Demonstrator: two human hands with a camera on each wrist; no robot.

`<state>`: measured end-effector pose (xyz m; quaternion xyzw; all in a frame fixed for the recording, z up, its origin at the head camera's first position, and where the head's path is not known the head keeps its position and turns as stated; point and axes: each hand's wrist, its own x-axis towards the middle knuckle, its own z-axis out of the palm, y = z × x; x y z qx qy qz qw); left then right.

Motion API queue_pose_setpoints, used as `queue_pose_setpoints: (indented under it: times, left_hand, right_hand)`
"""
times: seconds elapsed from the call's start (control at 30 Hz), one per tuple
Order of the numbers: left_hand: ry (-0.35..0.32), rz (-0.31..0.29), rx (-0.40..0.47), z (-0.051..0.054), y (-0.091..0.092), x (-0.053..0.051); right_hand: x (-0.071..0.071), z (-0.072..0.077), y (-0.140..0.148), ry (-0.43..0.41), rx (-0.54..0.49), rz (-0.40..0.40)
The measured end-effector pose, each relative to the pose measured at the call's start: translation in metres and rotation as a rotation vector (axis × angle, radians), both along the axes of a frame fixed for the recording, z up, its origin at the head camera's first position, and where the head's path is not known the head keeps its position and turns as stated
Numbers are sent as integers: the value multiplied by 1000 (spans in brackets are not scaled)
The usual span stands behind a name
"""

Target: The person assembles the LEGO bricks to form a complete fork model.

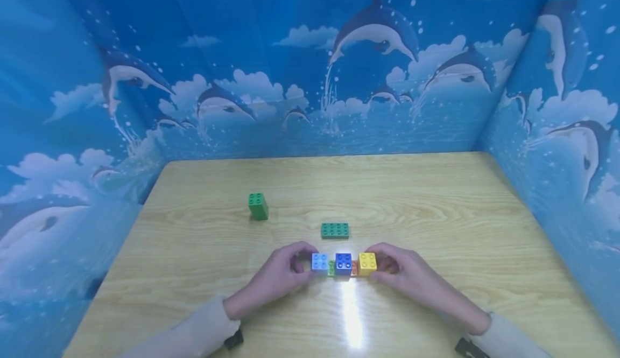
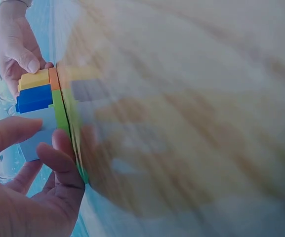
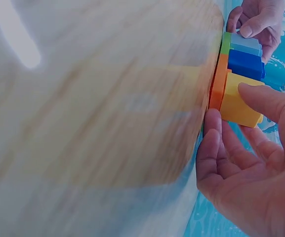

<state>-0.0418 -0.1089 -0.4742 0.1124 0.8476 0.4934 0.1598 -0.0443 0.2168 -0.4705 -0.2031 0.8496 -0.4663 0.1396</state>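
A row of toy building bricks lies on the table before me. A light blue brick point(image 1: 319, 261) sits at its left end, a dark blue brick point(image 1: 343, 261) in the middle and a yellow brick point(image 1: 367, 261) at the right. Beneath them are a lime green brick point(image 2: 60, 109) and an orange brick point(image 3: 219, 81), end to end. My left hand point(image 1: 282, 272) pinches the light blue brick between thumb and fingers. With thumb and fingers, my right hand point(image 1: 406, 269) grips the yellow brick from the other end. The dark blue brick stands between, touched by neither hand.
Just behind the row lies a flat dark green brick point(image 1: 335, 231). Farther back on the left, a tall green brick stack point(image 1: 258, 206) stands upright on the wooden table point(image 1: 411, 196). Dolphin-printed curtains point(image 1: 271, 56) rise along the back and both sides.
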Motion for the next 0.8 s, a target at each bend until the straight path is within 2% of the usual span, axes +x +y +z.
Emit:
queue_pose_setpoints:
  times: [0.23, 0.37, 0.57, 0.8]
  left_hand:
    - [19, 3, 8, -2, -4, -3]
    - [18, 5, 31, 1, -4, -5]
    - [30, 28, 79, 5, -8, -8]
    - [34, 38, 102, 11, -10, -16]
  right_hand:
    - [-2, -1, 1, 2, 6, 10]
    - [-4, 1, 2, 73, 13, 5]
    - [-9, 1, 0, 184, -28, 25]
    - [-21, 2, -4, 235, -32, -5]
